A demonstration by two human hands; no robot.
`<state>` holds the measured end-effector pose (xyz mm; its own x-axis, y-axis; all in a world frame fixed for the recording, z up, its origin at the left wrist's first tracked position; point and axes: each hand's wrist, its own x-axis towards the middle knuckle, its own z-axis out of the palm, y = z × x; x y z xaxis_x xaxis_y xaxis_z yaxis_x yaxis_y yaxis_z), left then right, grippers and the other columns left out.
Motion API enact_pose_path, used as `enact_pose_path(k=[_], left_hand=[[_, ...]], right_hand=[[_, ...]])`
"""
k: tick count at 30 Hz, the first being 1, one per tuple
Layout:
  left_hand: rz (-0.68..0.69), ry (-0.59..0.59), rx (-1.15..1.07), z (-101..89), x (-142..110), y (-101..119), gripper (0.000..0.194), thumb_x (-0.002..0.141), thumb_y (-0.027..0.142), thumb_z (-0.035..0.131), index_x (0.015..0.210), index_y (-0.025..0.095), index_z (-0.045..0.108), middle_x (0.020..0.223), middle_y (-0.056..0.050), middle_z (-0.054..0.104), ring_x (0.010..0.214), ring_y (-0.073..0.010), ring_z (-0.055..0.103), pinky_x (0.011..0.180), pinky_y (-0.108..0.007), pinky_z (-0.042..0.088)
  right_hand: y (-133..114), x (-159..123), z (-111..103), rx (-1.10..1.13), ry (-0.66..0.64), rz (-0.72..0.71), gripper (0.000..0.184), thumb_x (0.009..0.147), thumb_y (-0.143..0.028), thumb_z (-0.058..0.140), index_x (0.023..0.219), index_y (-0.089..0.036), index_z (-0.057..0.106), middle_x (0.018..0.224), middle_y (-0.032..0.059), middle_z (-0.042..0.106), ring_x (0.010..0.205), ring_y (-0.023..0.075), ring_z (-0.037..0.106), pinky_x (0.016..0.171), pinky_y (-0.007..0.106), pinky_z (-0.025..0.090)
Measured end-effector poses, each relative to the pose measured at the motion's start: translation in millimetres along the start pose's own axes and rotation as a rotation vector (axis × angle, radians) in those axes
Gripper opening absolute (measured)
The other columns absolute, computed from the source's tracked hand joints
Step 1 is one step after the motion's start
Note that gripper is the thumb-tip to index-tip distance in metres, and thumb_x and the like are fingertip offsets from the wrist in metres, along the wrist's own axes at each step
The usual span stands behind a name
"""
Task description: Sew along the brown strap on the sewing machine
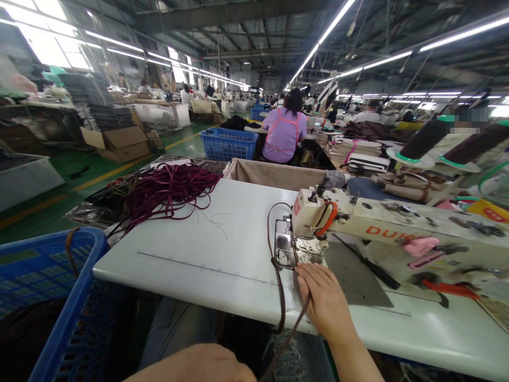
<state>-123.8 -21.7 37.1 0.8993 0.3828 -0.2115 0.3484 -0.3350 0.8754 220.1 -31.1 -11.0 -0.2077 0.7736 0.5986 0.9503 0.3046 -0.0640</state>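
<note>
- The left hand [199, 366] is cut off by the bottom edge; only its upper surface shows, so its fingers and grip cannot be told.
- The brown strap [279, 276] drops behind the table edge [191, 289], its lower end lost in shadow.
- The sewing machine [397, 228] lettering is partly covered.
- The distant workers' faces are blurred.

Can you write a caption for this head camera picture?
Right hand feeds a brown strap under the sewing machine on a white table.

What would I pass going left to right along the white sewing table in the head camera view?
Blue plastic basket → tangle of maroon cord → brown leather strap → right hand → cream sewing machine → red-handled scissors.
</note>
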Motion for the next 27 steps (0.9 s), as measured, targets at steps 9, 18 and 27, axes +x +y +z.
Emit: enact_pose_path(k=[9, 18, 27], left_hand=[[-0.219, 0.112, 0.093, -18.6, 10, 17, 0.034, 0.093, 0.018, 0.061, 0.122, 0.029, 0.075, 0.114, -0.001, 0.076, 0.105, -0.0206, 0.07, 0.094, -0.028, 0.048], [-0.3, 0.55, 0.301, -55.1, 123, -2, 0.024, 0.098, 0.024, 0.058, 0.116, 0.017, 0.072, 0.108, -0.008, 0.076, 0.098, -0.0212, 0.071, 0.09, -0.03, 0.054], [-0.348, 0.709, 0.417, -56.2, 200, 3, 0.036, 0.09, 0.02, 0.067, 0.121, 0.001, 0.066, 0.127, -0.03, 0.065, 0.128, -0.0452, 0.057, 0.111, -0.055, 0.041]], right_hand=[[2, -1, 1, -0.003, -0.016, -0.02, 0.03, 0.111, -0.028, 0.046, 0.122, -0.019, 0.073, 0.123, 0.0091, 0.077, 0.112, 0.0236, 0.072, 0.109, 0.045, 0.05], [2, -3, 1, -0.001, -0.019, -0.011, 0.031, 0.112, -0.028, 0.045, 0.118, -0.02, 0.074, 0.12, 0.0094, 0.078, 0.111, 0.0238, 0.072, 0.109, 0.045, 0.049], [3, -1, 1, -0.014, 0.013, -0.04, 0.031, 0.112, -0.027, 0.044, 0.116, -0.02, 0.074, 0.117, 0.0088, 0.079, 0.107, 0.0226, 0.073, 0.107, 0.043, 0.049]])
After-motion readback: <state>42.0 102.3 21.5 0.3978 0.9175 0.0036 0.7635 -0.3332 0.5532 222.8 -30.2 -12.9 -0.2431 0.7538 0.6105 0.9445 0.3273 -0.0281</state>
